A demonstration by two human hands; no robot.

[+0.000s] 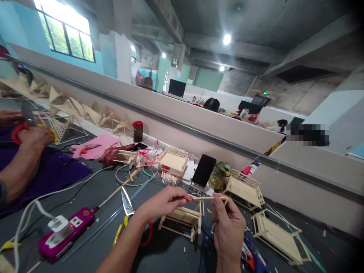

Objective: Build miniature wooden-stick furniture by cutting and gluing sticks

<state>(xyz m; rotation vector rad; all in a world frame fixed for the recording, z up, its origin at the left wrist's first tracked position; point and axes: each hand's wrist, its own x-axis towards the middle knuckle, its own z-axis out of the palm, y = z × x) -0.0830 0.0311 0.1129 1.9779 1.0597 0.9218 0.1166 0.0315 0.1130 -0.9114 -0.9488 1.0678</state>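
Note:
My left hand (165, 203) and my right hand (227, 223) both pinch a thin wooden stick (206, 198), held level between them above the dark table. The left fingertips grip its left end, where there is a red mark. The right thumb and forefinger grip its right end. Just below the stick stands a small wooden stick-built frame (182, 220) on the table. Under my right hand lies a blue tool (253, 259), partly hidden.
Scissors (126, 206) with yellow and red handles lie left of my hands. A purple power strip (66, 233) with a white plug sits at front left. Several finished stick models (246, 187) and a propped phone (203, 172) stand behind. Another person's hands (34, 138) work at far left.

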